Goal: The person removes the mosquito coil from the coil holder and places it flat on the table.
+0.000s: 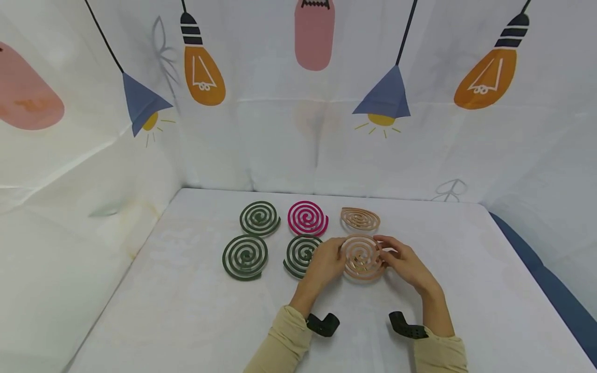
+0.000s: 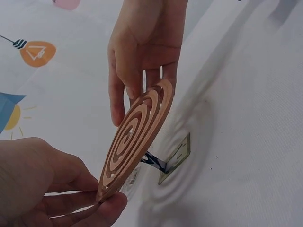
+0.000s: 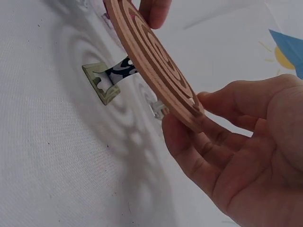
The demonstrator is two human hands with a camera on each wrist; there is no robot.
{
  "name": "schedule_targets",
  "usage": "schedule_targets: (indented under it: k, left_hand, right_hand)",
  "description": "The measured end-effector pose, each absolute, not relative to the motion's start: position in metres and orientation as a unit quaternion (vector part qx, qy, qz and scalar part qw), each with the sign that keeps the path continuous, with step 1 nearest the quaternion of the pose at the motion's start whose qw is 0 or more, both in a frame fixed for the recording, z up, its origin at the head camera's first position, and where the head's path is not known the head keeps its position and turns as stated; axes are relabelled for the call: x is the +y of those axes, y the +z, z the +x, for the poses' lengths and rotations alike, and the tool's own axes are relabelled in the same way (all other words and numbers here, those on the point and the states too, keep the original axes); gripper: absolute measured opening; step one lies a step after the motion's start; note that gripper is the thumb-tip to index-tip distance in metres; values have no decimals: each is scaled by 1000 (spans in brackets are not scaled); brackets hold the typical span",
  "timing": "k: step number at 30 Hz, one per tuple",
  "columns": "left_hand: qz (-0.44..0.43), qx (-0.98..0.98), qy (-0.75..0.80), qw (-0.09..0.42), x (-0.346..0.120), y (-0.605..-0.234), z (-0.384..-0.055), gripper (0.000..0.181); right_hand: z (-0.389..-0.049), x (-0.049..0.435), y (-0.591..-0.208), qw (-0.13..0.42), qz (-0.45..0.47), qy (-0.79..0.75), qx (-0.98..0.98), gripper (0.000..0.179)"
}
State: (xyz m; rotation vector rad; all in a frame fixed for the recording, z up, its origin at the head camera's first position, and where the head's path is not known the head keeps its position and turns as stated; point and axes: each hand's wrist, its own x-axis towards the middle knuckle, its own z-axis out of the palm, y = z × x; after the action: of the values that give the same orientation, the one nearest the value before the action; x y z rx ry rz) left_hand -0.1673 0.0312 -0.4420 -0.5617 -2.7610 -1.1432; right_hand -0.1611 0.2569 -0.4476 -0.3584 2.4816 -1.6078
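Note:
A brown mosquito coil [image 2: 156, 125] is held tilted above the white table, gripped by its rim from both sides. My left hand [image 1: 326, 261] pinches its left rim between thumb and fingers. On the opposite rim, my right hand [image 1: 404, 263] has thumb and fingertips around the edge. Beneath the coil stands a small metal coil stand [image 3: 97, 85], whose upright strip reaches the coil's underside. Whether strip and coil are joined I cannot tell. A green mosquito coil [image 1: 295, 259] lies beside my left hand, partly hidden by it.
Farther back are another brown coil [image 1: 347, 211], somewhat tilted, a pink coil [image 1: 306, 202] and a green coil [image 1: 260, 203]. One more green coil [image 1: 225, 255] lies to the left. A white printed cloth [image 1: 280, 145] hangs behind the table [image 1: 196, 311].

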Motion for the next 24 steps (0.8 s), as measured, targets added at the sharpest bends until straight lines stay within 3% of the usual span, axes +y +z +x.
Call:
schedule_targets:
  k: [24]
  left_hand:
    - [-197, -890, -404, 78, 34, -443, -168, 32]
  right_hand:
    - [-162, 257, -449, 36, -124, -548, 827, 37]
